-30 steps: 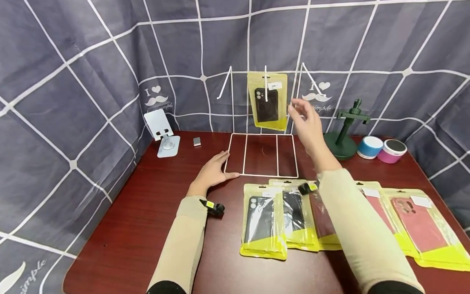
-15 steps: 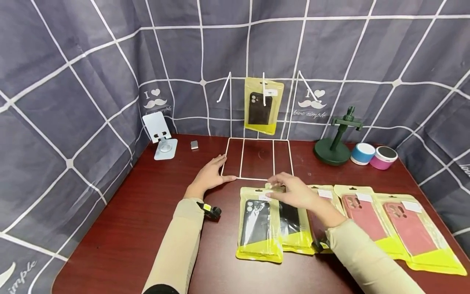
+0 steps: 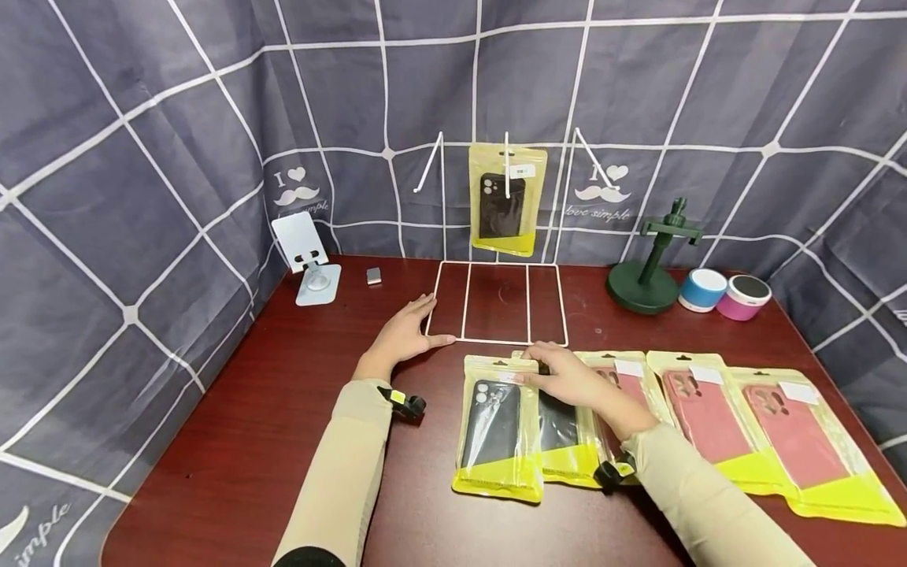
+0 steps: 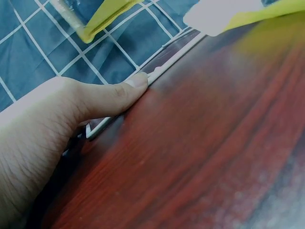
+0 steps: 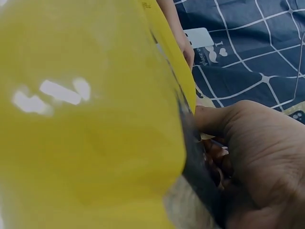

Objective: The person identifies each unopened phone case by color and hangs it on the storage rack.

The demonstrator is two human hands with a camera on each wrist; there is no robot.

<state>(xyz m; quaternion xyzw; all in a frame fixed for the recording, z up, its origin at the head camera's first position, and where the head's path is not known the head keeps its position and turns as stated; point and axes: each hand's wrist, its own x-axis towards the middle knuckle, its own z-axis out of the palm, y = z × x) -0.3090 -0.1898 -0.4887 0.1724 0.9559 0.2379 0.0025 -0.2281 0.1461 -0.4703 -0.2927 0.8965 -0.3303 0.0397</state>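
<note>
Phone-case packet (image 3: pixel 560 417) under right hand (image 3: pixel 567 378), grip clearer at wrist (image 5: pixel 190 157)

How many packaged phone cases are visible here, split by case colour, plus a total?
Black cases: 3, one hanging on the wire rack, one at the left of the table row, one under the right hand.
Pink or red cases: 3, the row's right part.
Total: 6.
</note>
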